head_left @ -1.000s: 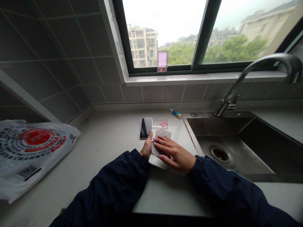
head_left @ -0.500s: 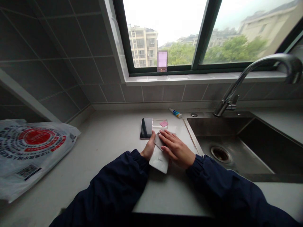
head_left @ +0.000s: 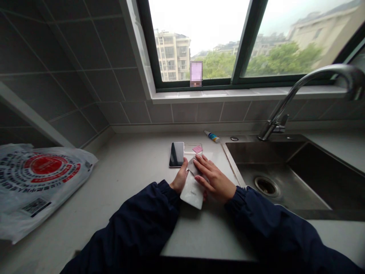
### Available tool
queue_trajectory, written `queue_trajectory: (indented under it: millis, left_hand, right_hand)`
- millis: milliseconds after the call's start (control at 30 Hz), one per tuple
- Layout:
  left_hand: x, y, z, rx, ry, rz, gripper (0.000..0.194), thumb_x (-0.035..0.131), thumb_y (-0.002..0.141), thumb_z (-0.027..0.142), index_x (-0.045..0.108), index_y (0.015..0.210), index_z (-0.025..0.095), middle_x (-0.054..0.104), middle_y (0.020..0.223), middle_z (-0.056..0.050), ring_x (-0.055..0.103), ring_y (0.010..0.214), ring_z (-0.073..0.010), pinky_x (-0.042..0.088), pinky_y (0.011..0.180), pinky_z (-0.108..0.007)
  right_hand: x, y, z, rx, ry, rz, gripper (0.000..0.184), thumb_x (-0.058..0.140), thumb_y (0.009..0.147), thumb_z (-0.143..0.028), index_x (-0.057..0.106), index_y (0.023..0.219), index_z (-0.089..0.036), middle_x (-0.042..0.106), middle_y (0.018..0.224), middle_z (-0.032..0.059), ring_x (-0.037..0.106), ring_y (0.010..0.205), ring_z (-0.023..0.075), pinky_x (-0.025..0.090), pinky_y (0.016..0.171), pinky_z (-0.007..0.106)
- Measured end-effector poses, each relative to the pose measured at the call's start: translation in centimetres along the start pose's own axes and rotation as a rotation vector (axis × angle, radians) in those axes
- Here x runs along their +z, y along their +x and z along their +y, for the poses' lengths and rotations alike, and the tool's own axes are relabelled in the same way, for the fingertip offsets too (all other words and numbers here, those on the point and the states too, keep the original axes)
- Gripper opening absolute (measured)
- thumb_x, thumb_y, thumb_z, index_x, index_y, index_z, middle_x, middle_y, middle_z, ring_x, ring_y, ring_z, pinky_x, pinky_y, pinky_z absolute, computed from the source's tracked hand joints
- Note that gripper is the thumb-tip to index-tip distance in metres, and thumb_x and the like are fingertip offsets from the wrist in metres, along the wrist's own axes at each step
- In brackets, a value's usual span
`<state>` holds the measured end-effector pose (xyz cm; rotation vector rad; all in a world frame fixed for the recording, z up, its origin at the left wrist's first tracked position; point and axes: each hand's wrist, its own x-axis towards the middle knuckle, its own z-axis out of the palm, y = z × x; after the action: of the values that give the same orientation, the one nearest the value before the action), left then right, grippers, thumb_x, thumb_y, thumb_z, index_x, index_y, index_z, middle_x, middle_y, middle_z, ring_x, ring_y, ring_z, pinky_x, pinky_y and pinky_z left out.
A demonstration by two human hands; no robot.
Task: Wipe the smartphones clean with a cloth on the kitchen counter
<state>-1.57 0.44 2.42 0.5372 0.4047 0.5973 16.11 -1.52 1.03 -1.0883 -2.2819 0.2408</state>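
My left hand (head_left: 179, 178) is closed round the edge of a white smartphone (head_left: 193, 195), tilted with its back facing up and small lettering near the lower end. A thin grey cloth (head_left: 194, 164) lies over the phone's upper part. My right hand (head_left: 216, 179) presses this cloth against the phone with fairly straight fingers, its thumb bent in toward the phone's back. Just beyond my left hand, a second smartphone (head_left: 176, 154) rests screen up on the counter. Beside it lie a clear phone case (head_left: 188, 144) and a small pink piece (head_left: 197, 149).
A small tube-like bottle (head_left: 211, 136) with a blue label lies behind the hands. On the right is a steel sink (head_left: 302, 190) with a curved faucet (head_left: 288, 99). A printed white plastic bag (head_left: 68, 190) sits on the left of the counter (head_left: 128, 167). A window is ahead.
My right hand and the cloth have shifted slightly across the phone's upper back; the cloth corner that stuck out right of the fingers no longer shows. My left hand keeps its hold.
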Motion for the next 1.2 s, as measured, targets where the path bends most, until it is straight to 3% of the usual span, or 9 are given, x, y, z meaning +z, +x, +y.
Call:
queue_trajectory:
  millis: [133,333,533,767,1033,1200]
  left_hand:
    - [0.7,0.0,0.0,0.03,-0.068,0.031,0.08,0.01,0.099,0.066,0.041,0.154,0.017,0.066,0.129,-0.019,0.069,0.106,-0.033,0.049,0.097,-0.046]
    - [0.9,0.6,-0.3,0.153,-0.145,0.045,0.083,0.009,0.102,0.06,0.047,0.146,0.0,0.065,0.131,-0.024,0.061,0.126,-0.0267,0.039,0.112,-0.034]
    - [0.2,0.5,-0.3,0.162,-0.077,0.136,0.082,0.017,0.102,0.062,0.058,0.134,-0.001,0.069,0.123,-0.025,0.063,0.124,-0.0282,0.037,0.115,-0.038]
    - [0.6,0.2,-0.1,0.071,-0.034,0.226,0.098,0.015,0.094,0.077,0.068,0.114,-0.004,0.072,0.107,-0.028,0.069,0.11,-0.0336,0.045,0.108,-0.043]
    - [-0.6,0.3,0.1,0.054,-0.071,0.238,0.097,0.019,0.089,0.083,0.071,0.097,0.001,0.074,0.087,-0.022,0.073,0.082,-0.0274,0.055,0.091,-0.038]
    - [-1.3,0.4,0.4,0.036,-0.025,0.227,0.106,0.012,0.085,0.088,0.071,0.094,0.001,0.073,0.083,-0.023,0.073,0.081,-0.0275,0.057,0.082,-0.036]
  right_hand:
    - [-0.2,0.0,-0.2,-0.002,0.007,-0.015,0.059,0.048,0.103,-0.044,0.04,0.156,-0.019,0.034,0.162,0.0169,0.027,0.152,0.0362,0.032,0.118,0.065]
    - [-0.6,0.1,-0.9,-0.081,0.016,-0.051,0.06,0.05,0.102,-0.044,0.044,0.153,-0.014,0.036,0.161,0.0189,0.027,0.152,0.037,0.032,0.119,0.064]
    - [-1.1,0.1,-1.8,-0.15,0.025,-0.138,0.06,0.051,0.102,-0.042,0.043,0.154,-0.014,0.037,0.161,0.0173,0.024,0.153,0.0378,0.033,0.12,0.062]
    - [-1.7,0.0,-2.6,-0.19,0.118,-0.227,0.061,0.051,0.102,-0.043,0.041,0.155,-0.015,0.038,0.161,0.0135,0.023,0.153,0.0376,0.029,0.121,0.063]
    - [-2.2,0.0,-3.4,-0.209,0.283,-0.228,0.056,0.061,0.097,-0.04,0.052,0.148,-0.019,0.048,0.155,0.0122,0.03,0.151,0.0348,0.025,0.122,0.063]
    - [-2.4,-0.1,-3.8,-0.249,0.353,-0.224,0.053,0.066,0.094,-0.036,0.057,0.144,-0.021,0.053,0.15,0.0134,0.038,0.148,0.0319,0.029,0.122,0.057]
